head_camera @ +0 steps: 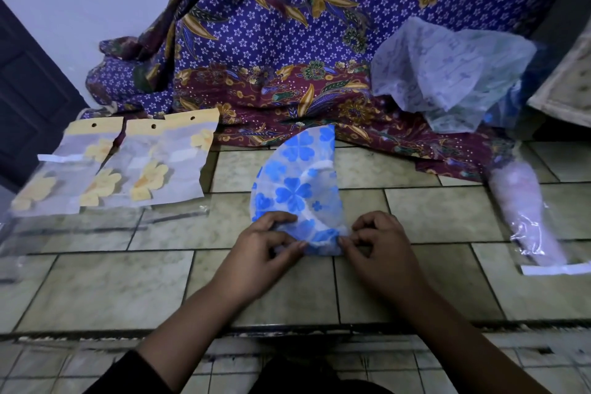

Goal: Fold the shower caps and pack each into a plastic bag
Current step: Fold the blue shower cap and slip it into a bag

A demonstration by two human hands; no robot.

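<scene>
Head view, one frame. I note a blue-flowered shower cap (297, 189) lying folded into a half-moon on the tiled ledge (447, 217), near the middle, its far tip touching the patterned cloth (271, 41) that drapes down behind.

Left hand (265, 249): fingers curled, pinching the cap's near-left edge. Right hand (380, 249): fingers curled, pinching the near-right corner. Both hands sit close together at the cap's near end, with the cap's corner between them.

Far left: three packed bags (105, 166) with yellow-flowered contents, overlapping in a row. Just nearer than these, clear empty bags (96, 227) lie flat on the tiles; I cannot count them.

Far right: a heap of pale caps (447, 73) rests on the cloth. Right edge: a pink roll in a bag (524, 214), lying lengthwise, well apart from the hands.
</scene>
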